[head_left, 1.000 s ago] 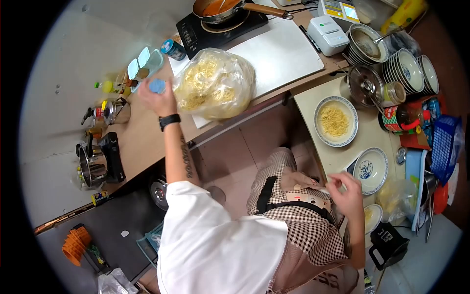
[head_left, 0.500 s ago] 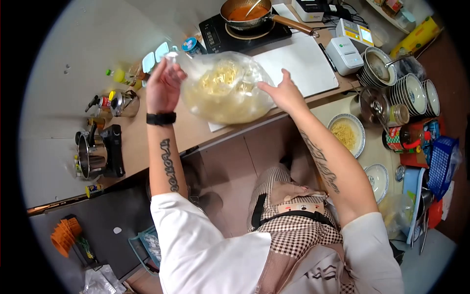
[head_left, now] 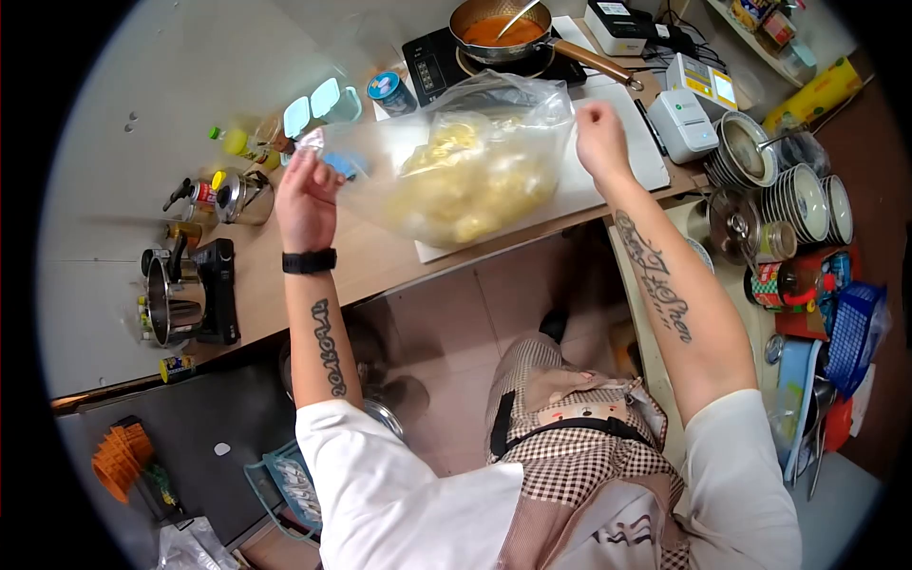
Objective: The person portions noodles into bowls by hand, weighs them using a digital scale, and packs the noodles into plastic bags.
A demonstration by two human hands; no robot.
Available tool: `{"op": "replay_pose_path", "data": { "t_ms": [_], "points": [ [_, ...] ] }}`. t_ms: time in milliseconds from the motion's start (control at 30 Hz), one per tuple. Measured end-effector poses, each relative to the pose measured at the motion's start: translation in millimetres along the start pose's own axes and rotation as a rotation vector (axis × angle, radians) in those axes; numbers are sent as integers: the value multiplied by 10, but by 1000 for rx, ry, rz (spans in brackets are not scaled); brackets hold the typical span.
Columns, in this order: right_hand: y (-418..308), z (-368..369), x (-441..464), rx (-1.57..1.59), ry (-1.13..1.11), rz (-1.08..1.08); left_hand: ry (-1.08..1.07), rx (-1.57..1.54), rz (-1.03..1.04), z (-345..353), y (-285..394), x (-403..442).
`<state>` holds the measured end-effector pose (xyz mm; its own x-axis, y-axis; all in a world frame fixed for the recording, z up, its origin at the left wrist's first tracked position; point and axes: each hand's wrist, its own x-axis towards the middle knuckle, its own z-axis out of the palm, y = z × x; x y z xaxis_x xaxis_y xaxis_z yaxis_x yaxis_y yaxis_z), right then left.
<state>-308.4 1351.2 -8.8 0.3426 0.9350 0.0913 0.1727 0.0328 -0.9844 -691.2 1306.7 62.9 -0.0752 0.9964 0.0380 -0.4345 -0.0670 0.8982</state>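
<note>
A large clear plastic bag [head_left: 480, 180] with pale yellow food inside, perhaps noodles, hangs stretched between my hands over the front of the counter. My left hand [head_left: 309, 204] pinches the bag's left end, where a small bunched tip of plastic sticks up above the fingers. At the opposite side my right hand [head_left: 601, 147] is closed on the bag's upper right edge. Behind and beneath the bag lies a white board [head_left: 622, 157]. Motion blurs the bag's contents.
A pan of orange-red sauce [head_left: 503, 30] sits on a black induction cooker [head_left: 432, 71], its wooden handle pointing right. A blue-lidded can [head_left: 389, 92] stands left of the cooker. Stacked bowls [head_left: 798, 204], jars and a blue basket [head_left: 858, 332] crowd the right. A kettle [head_left: 245, 198] stands left.
My right hand, open beside the bag before, has closed on its edge and moved up and right. The bag is spread wider and taller. My left hand has lowered slightly, still gripping.
</note>
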Motion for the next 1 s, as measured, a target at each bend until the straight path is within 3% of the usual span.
{"op": "replay_pose_path", "data": {
  "t_ms": [33,67,133,167,233,333,433,533,600,633,700,733,800,867,967,1000],
  "points": [
    [-64,-28,0,-194,138,-175,-22,6,10,121,-12,-55],
    [-116,-4,16,-150,144,-454,-41,13,15,228,-30,-129],
    [-564,148,-166,-54,-115,-645,-100,14,23,264,-100,-196],
    [-700,208,-224,-98,-370,-576,-109,1,27,259,-130,-201],
    [-792,382,-178,-797,-791,-285,-127,-21,37,230,-147,-225],
    [-751,247,-49,-1776,-990,-227,-75,19,36,239,-135,-310],
    [-778,14,-130,-1966,-634,-580,-25,66,16,181,-206,-394],
    [-977,-61,-204,-1820,-579,-627,-18,99,57,139,-192,-488],
    [-1044,-139,-296,-1697,-548,-618,125,337,132,160,-163,-530],
    [-1077,-231,-405,-1480,-503,-678,192,457,172,189,-155,-547],
    [-1091,-531,-759,-1013,-423,-838,338,725,468,391,-201,-684],
    [-1029,-674,-995,-774,-438,-811,364,709,554,474,-223,-773],
    [-922,-1059,-1521,-572,-538,-710,375,661,672,635,-314,-983],
    [-560,-1504,-2026,-583,-815,-356,244,563,672,898,-555,-1148],
    [-312,-2251,-2795,-407,-712,131,-134,462,516,1459,-1019,-1398],
    [-121,-2472,-3118,-390,-654,148,-223,490,473,1710,-1203,-1524]
  ]
}}
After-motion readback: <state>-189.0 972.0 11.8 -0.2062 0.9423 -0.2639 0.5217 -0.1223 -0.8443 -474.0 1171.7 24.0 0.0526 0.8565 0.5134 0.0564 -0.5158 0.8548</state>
